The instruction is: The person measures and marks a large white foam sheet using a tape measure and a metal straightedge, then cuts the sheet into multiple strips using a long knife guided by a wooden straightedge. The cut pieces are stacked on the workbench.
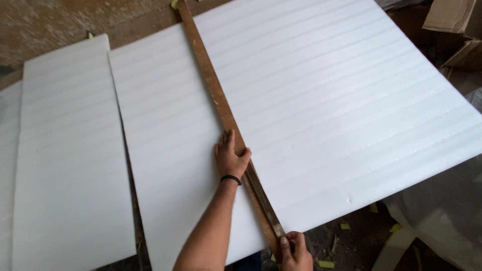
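Head view: left hand [230,158], black band on the wrist, lies flat with fingers together on a long brown wooden straightedge [221,108], pinning it to the large white foam sheet [341,110]; the straightedge runs diagonally from the sheet's far edge to its near edge. Right hand [295,250] is closed around a small tool at the straightedge's near end, tool mostly hidden so can't tell its kind. A narrower foam strip [70,150] lies just left of the sheet, cardboard boxes [454,25] top right
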